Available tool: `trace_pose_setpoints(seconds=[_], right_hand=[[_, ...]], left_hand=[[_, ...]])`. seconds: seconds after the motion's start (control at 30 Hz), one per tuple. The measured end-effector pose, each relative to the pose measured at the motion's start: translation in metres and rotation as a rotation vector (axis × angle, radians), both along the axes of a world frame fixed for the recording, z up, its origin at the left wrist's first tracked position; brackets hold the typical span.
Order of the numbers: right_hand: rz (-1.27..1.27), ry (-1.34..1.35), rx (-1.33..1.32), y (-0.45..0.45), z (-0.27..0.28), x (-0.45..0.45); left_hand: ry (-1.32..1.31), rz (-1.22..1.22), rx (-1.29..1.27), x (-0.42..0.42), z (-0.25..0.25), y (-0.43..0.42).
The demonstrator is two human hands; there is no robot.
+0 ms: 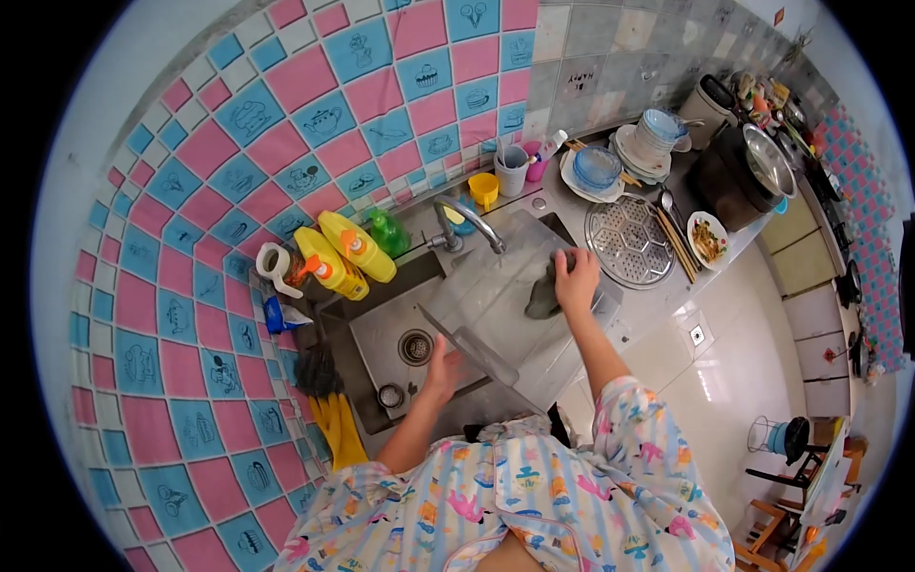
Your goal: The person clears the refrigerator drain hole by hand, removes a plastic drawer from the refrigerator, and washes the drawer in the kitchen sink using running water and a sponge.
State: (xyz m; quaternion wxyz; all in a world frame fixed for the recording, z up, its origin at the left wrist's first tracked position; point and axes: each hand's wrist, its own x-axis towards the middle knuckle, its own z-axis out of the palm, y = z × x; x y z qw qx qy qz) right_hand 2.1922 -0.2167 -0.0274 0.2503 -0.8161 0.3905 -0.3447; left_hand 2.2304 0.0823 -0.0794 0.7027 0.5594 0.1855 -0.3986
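Note:
A large clear panel (467,296) with a raised lip, which looks like a fridge shelf, lies tilted across the sink (372,329), partly under the faucet (477,227). My left hand (440,372) is at its lip on the near left side, thumb up; the other fingers are partly hidden by the edge. My right hand (578,278) presses a bunched dark grey cloth (543,294) on the panel's right part, fingers curled over it. Whether water is running from the spout is hard to make out.
Yellow bottles (334,262) and a green bottle (389,233) stand behind the sink. Yellow gloves (335,429) hang at its left. On the right counter are a steamer rack (629,240), chopsticks (675,244), a plate of food (708,238), stacked bowls (658,133) and a dark cooker (729,176).

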Motion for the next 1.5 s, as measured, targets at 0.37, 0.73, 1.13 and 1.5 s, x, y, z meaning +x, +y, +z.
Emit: trace_pose_setpoints(seconds=[0.37,0.73,1.13,1.5], right_hand=[[0.133,0.572,0.246,-0.070,-0.002,-0.019],[0.212,0.535,0.307,-0.088,-0.034,-0.010],[0.004,0.517,0.424,-0.057,0.046,-0.029],[-0.048,0.542,0.418,-0.063,-0.028,-0.073]], left_hand=[[0.248,0.282,-0.136,0.018,-0.084,-0.038],[0.133,0.368,-0.247,0.027,-0.082,-0.036],[0.319,0.275,-0.301,0.041,-0.040,-0.036],[0.350,0.139,-0.099,0.034,-0.041,-0.050]])
